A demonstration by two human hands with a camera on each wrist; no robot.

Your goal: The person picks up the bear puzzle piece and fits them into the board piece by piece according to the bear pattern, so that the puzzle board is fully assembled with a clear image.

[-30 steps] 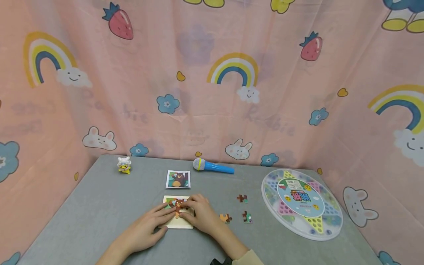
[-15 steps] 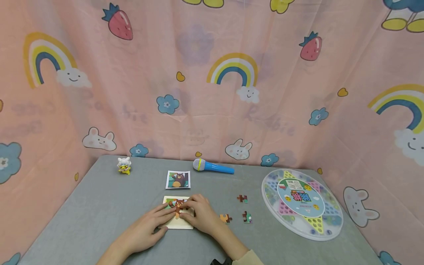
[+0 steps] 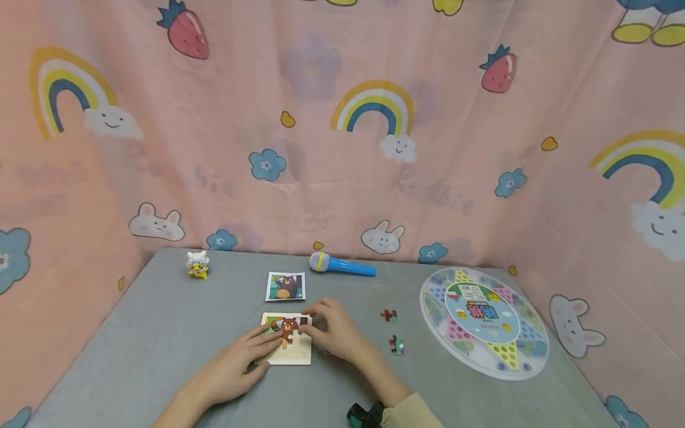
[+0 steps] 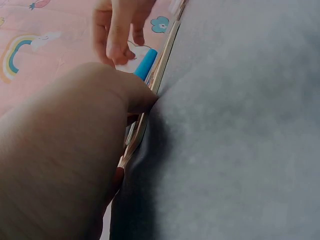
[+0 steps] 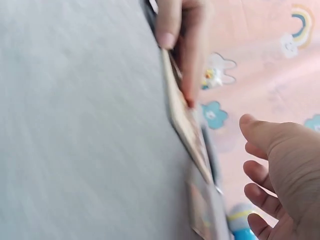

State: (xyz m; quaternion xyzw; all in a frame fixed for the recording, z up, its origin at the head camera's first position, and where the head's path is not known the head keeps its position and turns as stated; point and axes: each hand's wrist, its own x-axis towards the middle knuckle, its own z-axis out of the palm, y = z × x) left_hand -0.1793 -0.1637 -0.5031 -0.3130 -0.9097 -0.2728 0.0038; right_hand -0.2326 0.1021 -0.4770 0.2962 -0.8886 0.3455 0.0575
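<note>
A pale square puzzle board point(image 3: 291, 356) lies on the grey table. Joined pieces showing a brown bear point(image 3: 289, 324) fill its upper part; bare wood shows below. My left hand point(image 3: 238, 362) rests on the board's left side, straight fingers over the picture and thumb by the near left edge. My right hand point(image 3: 337, 330) hovers at the board's right edge; in the right wrist view its fingers point(image 5: 259, 172) are loosely bent around nothing. Two loose puzzle pieces, one brown and green point(image 3: 389, 315), one green and dark point(image 3: 397, 345), lie to the right. Another is mostly hidden under my right hand.
A card with a bear picture point(image 3: 286, 286) lies behind the board. Farther back are a blue toy microphone point(image 3: 345, 266) and a small white-and-yellow figurine point(image 3: 198, 265). A round board game point(image 3: 484, 324) takes up the right side. A pink printed curtain point(image 3: 310, 202) hangs behind.
My right hand has come off the puzzle picture and shifted right, now covering most of the nearest loose piece. My left hand stays on the board. The head view has tilted slightly.
</note>
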